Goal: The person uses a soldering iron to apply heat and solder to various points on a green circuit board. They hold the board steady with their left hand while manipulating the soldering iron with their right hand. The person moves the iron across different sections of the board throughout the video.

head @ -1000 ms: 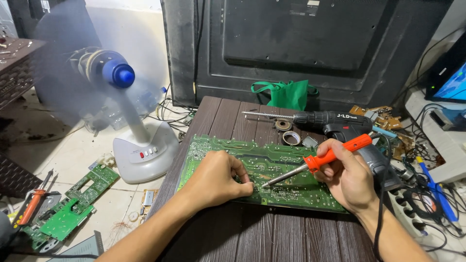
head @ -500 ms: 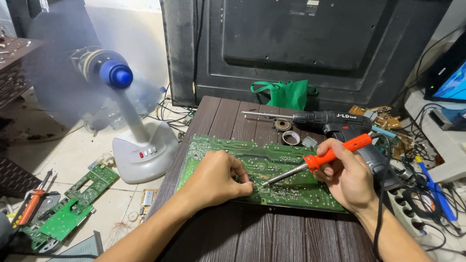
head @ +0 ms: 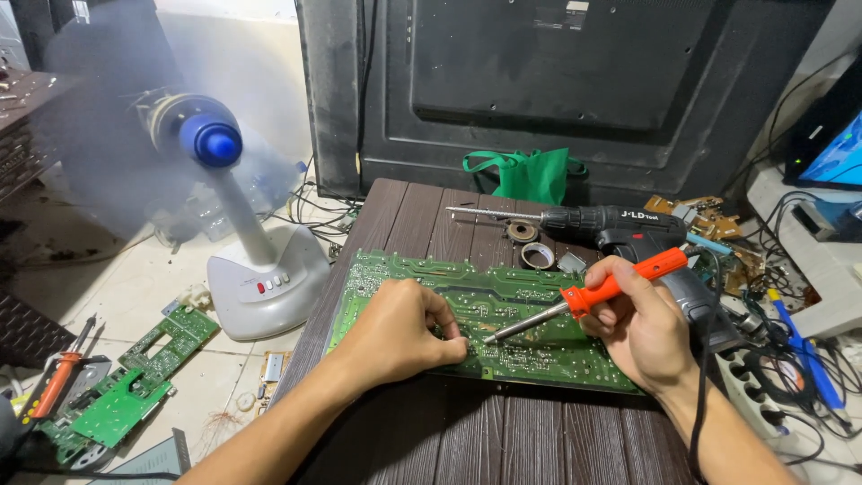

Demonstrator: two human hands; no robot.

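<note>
Circuit board (head: pixel 539 310), green and long, lies flat on the dark slatted table (head: pixel 503 431) with its long axis running left to right across the view, solder side up. Behind it stand the black back panel of a television (head: pixel 575 81), a desk fan (head: pixel 211 144) on the floor at left, and a cordless drill (head: pixel 611 224) lying parallel to the board.

Left hand (head: pixel 395 332) rests on the near left half of the board, fingers curled down and pinched onto its surface; whether they grip a small part cannot be told. Right hand (head: pixel 642 328) sits at the board's right end, closed in a pen-style grip around the orange handle of the soldering iron (head: pixel 584 301).

The iron's long axis slopes down and to the left from the right hand. Its metal tip meets the board just beside the left fingertips (head: pixel 453 346), so the work point lies between the two hands, nearer the left one.
</note>
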